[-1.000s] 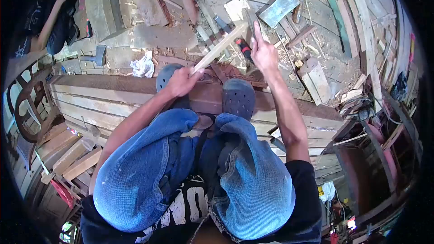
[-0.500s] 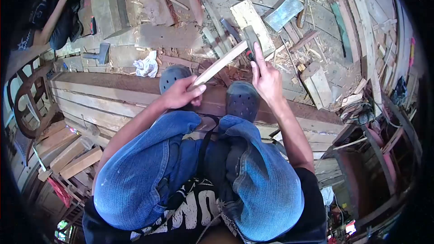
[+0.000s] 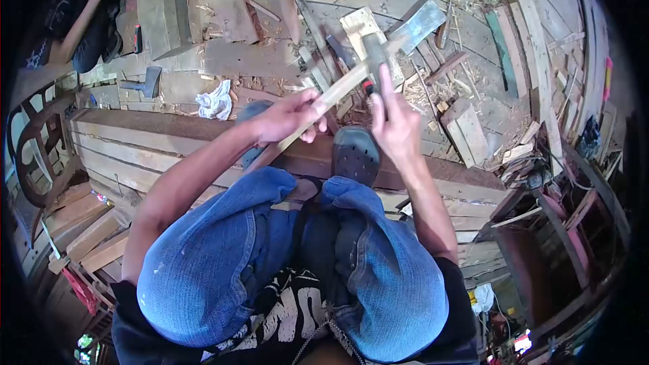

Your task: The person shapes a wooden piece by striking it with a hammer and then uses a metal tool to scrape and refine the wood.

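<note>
My left hand [image 3: 289,119] is wrapped round a long pale wooden strip [image 3: 346,85] that slants from beside my left knee up toward the middle. In my right hand [image 3: 395,122] is a hammer [image 3: 372,47], its dark head close to the strip's upper part; whether they touch is unclear. A red and black part shows by my right fingers. Behind the hammer lies a pale wood block [image 3: 359,23], with a grey flat block [image 3: 420,26] to its right. The strip's upper end is blurred.
Timber beams [image 3: 149,136] run crosswise below my shoes. A mallet [image 3: 144,82] and a white rag [image 3: 215,100] lie at left. A wood block [image 3: 466,132] lies at right. Another person's arm [image 3: 89,13] shows at upper left. Wood shavings and offcuts cover the floor.
My left hand has moved up and right along the strip, closer to the hammer. The strip now extends below that hand toward my left knee. My right hand still holds the hammer.
</note>
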`<state>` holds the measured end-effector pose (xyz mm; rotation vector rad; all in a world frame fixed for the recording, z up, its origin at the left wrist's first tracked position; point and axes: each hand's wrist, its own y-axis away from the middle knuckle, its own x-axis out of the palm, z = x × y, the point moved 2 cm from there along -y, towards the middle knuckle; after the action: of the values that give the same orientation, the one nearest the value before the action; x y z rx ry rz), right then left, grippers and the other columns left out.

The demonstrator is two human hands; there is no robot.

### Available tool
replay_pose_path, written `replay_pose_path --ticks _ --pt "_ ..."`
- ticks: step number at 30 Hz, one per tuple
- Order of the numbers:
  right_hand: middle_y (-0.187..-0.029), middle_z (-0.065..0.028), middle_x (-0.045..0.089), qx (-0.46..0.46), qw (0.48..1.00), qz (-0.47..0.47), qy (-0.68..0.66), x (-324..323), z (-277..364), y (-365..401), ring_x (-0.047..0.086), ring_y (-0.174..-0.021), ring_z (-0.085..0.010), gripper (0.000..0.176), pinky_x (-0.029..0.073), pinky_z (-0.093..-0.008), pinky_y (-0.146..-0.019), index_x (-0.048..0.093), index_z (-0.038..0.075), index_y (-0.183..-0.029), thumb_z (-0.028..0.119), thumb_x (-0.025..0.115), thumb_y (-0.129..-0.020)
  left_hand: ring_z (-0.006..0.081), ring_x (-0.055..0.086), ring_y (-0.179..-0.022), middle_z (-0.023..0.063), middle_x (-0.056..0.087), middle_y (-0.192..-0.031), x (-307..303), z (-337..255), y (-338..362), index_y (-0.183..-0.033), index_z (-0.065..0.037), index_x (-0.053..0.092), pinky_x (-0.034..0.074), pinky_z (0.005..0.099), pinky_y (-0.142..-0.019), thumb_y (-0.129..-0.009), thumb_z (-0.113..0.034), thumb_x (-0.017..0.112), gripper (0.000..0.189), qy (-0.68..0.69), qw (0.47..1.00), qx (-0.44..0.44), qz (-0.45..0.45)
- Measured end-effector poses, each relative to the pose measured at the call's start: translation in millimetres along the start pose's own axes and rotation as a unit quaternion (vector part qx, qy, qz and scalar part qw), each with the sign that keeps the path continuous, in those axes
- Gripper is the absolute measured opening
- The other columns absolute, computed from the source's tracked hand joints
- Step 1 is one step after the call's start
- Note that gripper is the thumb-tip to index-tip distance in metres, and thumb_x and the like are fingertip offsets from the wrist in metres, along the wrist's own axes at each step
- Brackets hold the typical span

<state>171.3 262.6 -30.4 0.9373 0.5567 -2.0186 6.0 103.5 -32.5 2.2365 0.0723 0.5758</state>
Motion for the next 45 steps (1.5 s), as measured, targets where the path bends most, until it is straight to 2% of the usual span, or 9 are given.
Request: replay_pose_path --ticks 5,14,21,30,31,33,35,41,45 --pt "-0.070 -0.0071 0.065 0.098 0.959 -0.218 -0.151 -31.2 -9.8 -36.2 0.061 -0.057 -0.0118 0.056 0.049 -0.0279 -0.053 0.042 -0.004 -0.139 0.015 0.062 -0.091 0.0091 0.049 -0.064 0.0032 0.055 -0.082 13.5 6.1 13.6 -0.115 -0.007 0.043 0.043 0.0253 -0.060 -0.102 -0.021 0.045 0.019 -0.021 0.998 0.008 0.052" --pt "-0.059 0.0014 0.055 0.228 0.855 -0.011 -0.465 -28.3 12.4 -46.0 0.046 -0.043 -0.0030 0.017 0.033 -0.0207 -0.037 0.061 0.002 -0.092 0.017 0.068 -0.090 0.0084 0.051 -0.063 0.0035 0.055 -0.081 14.2 -22.6 15.0 -0.114 -0.004 0.044 0.045 0.0241 -0.060 -0.105 -0.030 0.037 0.029 -0.004 0.997 0.042 0.070" --pt "-0.096 -0.0167 0.070 -0.037 0.981 -0.139 -0.129 -46.7 39.4 -50.6 0.070 -0.077 -0.0207 0.055 0.054 -0.0300 -0.069 0.041 0.000 -0.138 0.016 0.062 -0.090 0.0036 0.035 -0.056 -0.0053 0.040 -0.069 20.7 -49.8 -0.8 -0.108 -0.007 0.053 0.030 0.0204 -0.050 -0.105 -0.034 0.038 0.031 -0.069 0.988 0.135 -0.032" --pt "-0.127 -0.0215 0.056 0.105 0.975 -0.022 -0.194 -50.6 38.9 -4.5 0.063 -0.097 -0.0205 0.064 0.049 -0.0297 -0.085 0.026 0.002 -0.149 0.009 0.056 -0.094 0.0023 0.038 -0.052 -0.0069 0.042 -0.066 16.6 -47.7 7.2 -0.117 -0.009 0.059 0.034 0.0197 -0.047 -0.104 -0.035 0.040 0.035 -0.092 0.986 0.127 -0.055" --pt "-0.108 -0.0162 0.064 0.028 0.985 -0.104 -0.131 -46.4 39.6 -4.6 0.065 -0.079 -0.0198 0.060 0.053 -0.0311 -0.070 0.031 0.000 -0.146 0.008 0.058 -0.093 0.0023 0.038 -0.052 -0.0068 0.043 -0.067 15.2 -44.3 6.4 -0.117 -0.009 0.059 0.034 0.0197 -0.046 -0.103 -0.035 0.040 0.035 -0.082 0.988 0.125 -0.041" --pt "-0.064 -0.0014 0.057 0.198 0.911 -0.054 -0.358 -40.7 33.3 14.0 0.055 -0.053 -0.0111 0.050 0.044 -0.0247 -0.049 0.046 -0.008 -0.133 0.011 0.063 -0.090 0.0023 0.038 -0.052 -0.0066 0.044 -0.068 13.9 -46.3 5.6 -0.117 -0.009 0.058 0.033 0.0196 -0.045 -0.103 -0.036 0.042 0.035 -0.037 0.994 0.107 -0.007" --pt "-0.063 0.0024 0.053 0.125 0.746 0.020 -0.654 -58.5 56.5 9.7 0.053 -0.054 -0.0063 0.038 0.041 -0.0213 -0.049 0.054 -0.010 -0.118 0.011 0.065 -0.089 0.0022 0.038 -0.051 -0.0067 0.043 -0.066 16.6 -42.0 1.3 -0.117 -0.007 0.058 0.031 0.0196 -0.045 -0.103 -0.035 0.042 0.035 -0.052 0.993 0.096 -0.049" --pt "-0.053 -0.0007 0.052 -0.210 0.589 0.170 -0.761 -125.2 115.8 -48.1 0.047 -0.040 -0.0103 0.021 0.038 -0.0223 -0.041 0.061 -0.004 -0.095 0.014 0.070 -0.089 0.0029 0.035 -0.051 -0.0065 0.039 -0.063 20.5 -41.0 1.1 -0.114 -0.005 0.060 0.030 0.0209 -0.045 -0.104 -0.038 0.040 0.040 -0.017 0.994 0.106 -0.006" --pt "-0.051 -0.0022 0.051 -0.185 0.488 0.205 -0.828 -148.5 140.5 -46.7 0.044 -0.040 -0.0111 0.022 0.030 -0.0237 -0.040 0.064 -0.009 -0.093 0.011 0.071 -0.087 0.0035 0.036 -0.054 -0.0059 0.039 -0.062 19.8 -43.3 1.3 -0.115 -0.005 0.061 0.033 0.0213 -0.049 -0.104 -0.036 0.038 0.040 -0.047 0.992 0.114 -0.008"
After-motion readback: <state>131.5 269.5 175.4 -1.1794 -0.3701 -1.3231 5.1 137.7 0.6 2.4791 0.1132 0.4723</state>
